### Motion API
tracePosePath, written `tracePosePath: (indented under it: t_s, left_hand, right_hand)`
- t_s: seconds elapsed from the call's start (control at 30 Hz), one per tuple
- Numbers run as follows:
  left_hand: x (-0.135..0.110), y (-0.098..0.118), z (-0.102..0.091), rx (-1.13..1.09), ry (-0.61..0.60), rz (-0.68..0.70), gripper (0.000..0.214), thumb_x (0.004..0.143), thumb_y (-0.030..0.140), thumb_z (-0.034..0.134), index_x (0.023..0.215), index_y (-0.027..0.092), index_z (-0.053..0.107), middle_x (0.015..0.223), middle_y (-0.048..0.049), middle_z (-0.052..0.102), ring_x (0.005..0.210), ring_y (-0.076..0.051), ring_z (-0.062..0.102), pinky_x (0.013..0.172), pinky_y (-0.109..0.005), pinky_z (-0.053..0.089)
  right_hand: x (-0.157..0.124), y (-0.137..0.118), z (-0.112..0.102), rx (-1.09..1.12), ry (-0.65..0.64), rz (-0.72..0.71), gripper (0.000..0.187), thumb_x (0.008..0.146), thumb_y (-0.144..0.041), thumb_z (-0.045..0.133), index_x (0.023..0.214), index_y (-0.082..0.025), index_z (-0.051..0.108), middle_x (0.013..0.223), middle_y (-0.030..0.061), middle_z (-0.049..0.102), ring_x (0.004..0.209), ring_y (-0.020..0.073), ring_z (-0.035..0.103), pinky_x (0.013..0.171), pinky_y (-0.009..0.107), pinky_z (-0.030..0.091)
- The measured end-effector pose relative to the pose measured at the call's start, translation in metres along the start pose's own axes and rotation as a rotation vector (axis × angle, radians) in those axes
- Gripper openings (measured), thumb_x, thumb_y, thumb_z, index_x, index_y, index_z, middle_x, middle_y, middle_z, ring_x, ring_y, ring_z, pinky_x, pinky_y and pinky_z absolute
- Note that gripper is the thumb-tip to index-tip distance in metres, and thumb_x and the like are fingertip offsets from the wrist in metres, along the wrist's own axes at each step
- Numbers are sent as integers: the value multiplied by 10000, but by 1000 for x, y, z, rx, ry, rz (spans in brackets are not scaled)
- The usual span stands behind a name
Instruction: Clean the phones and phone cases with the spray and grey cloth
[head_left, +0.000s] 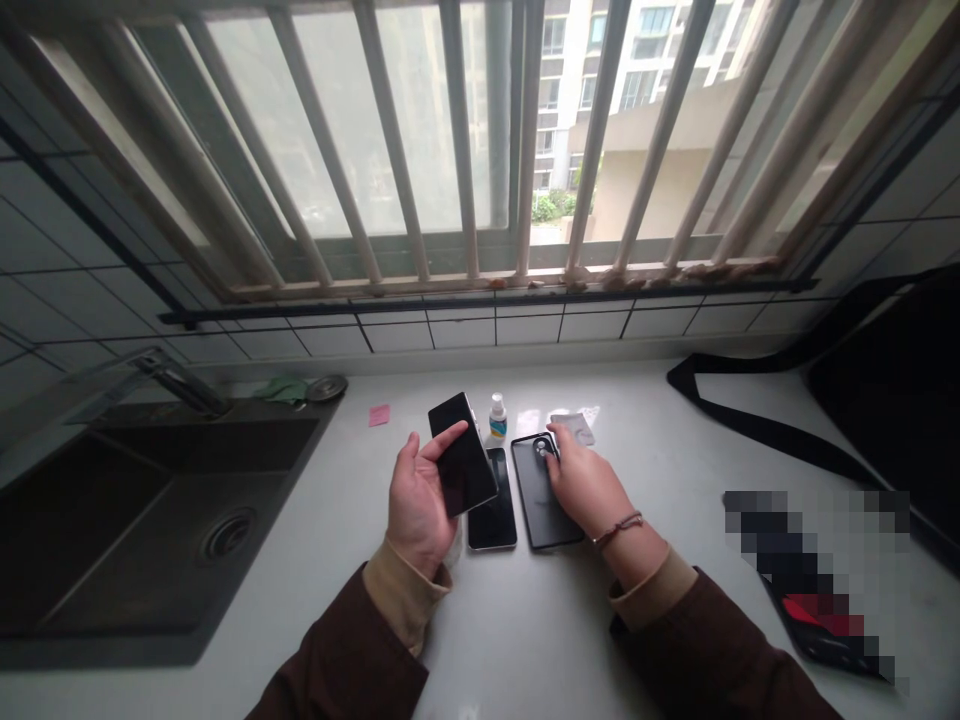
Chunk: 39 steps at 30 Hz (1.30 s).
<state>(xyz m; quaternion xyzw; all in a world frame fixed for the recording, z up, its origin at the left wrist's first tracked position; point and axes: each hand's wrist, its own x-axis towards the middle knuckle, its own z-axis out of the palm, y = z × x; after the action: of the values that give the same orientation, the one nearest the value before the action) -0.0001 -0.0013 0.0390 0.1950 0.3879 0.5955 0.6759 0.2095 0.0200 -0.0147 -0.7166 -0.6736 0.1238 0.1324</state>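
Observation:
My left hand [424, 500] holds a dark smartphone [463, 460] tilted above the counter, its index finger lying across the black screen. A second smartphone [493, 505] lies flat beneath it, partly covered by the held one. Just to the right is a black phone case [547, 505] with a round camera opening near its top. My right hand [589, 475] is closed at the upper right of this case, thumb and index finger at its edge; the other fingers are hidden. Behind the phones stands a small white bottle [497, 418] with a blue and yellow label.
A grey cloth or packet [577, 427] lies behind my right hand. Further left are a pink paper note [379, 415] and a dark sink [187, 490] with a faucet [184, 385]. A black bag [892, 400] with a strap and a partly pixelated dark object [817, 600] lie right.

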Motion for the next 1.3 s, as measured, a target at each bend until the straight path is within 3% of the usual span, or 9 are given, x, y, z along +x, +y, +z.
tracePosePath:
  t_s: [0.3,0.53,0.73,0.8,0.9,0.97,1.07,1.17,1.3]
  left_hand:
    - [1,-2,-3,-34,11,77,678,994,639,441,1279,96,731,1100,-175,783,876,-277,760,784,-432,635]
    - [-1,-2,0,7,5,23,701,997,654,421,1292,96,726,1093,-178,780,887,-293,762,754,-436,638]
    - [-2,-2,-2,-4,12,63,703,984,666,439,1277,99,734,1084,-178,783,887,-294,758,785,-456,634]
    - [-2,-3,-3,-7,2,87,703,979,671,449,1273,103,739,1097,-178,783,902,-298,755,793,-464,631]
    - [-2,-5,-2,-4,-24,137,706,971,681,463,1263,105,749,1140,-181,780,970,-308,748,859,-476,616]
    - [-4,-8,-2,18,-60,154,717,972,691,461,1271,106,750,1182,-182,775,1067,-325,732,948,-486,585]
    - [-7,-11,-2,155,-153,176,698,1002,673,434,1259,116,766,1207,-176,774,1184,-342,691,1068,-488,512]
    - [-13,-13,-4,476,-313,252,608,1042,603,426,1204,157,807,1209,-145,778,1201,-331,672,1102,-448,475]
    - [-18,-22,-8,688,-549,161,537,1019,608,507,1223,213,809,1205,-128,775,1104,-326,699,991,-418,535]
  right_hand:
    - [1,3,-2,-50,-13,-3,377,1064,-363,510,1410,-214,533,1080,135,787,961,307,765,764,338,486]
    - [2,1,-8,-115,-43,56,380,1083,-491,439,1295,-228,611,974,126,798,886,309,779,684,333,478]
    - [4,6,-7,-138,-21,89,345,1085,-449,446,1280,-236,635,935,125,801,866,311,787,662,335,476]
    - [4,6,-7,-125,10,81,348,1080,-431,464,1292,-222,646,947,133,802,864,315,782,665,340,479]
    - [0,2,-12,-7,157,-29,372,1086,-408,460,1335,-201,643,1037,137,796,883,293,765,690,337,487]
    - [-6,-3,-17,175,241,-163,390,1099,-420,432,1361,-208,630,1005,104,783,839,252,741,693,319,486]
    - [-15,-11,-26,520,233,-284,454,1111,-487,383,1410,-214,589,871,49,741,748,211,698,687,302,492]
    - [-19,-15,-30,758,145,-235,522,1109,-527,356,1489,-208,521,939,53,752,698,184,679,699,296,519]
    - [-15,-14,-30,824,61,-188,461,1095,-495,382,1294,-225,698,1081,73,784,898,213,725,816,300,542]
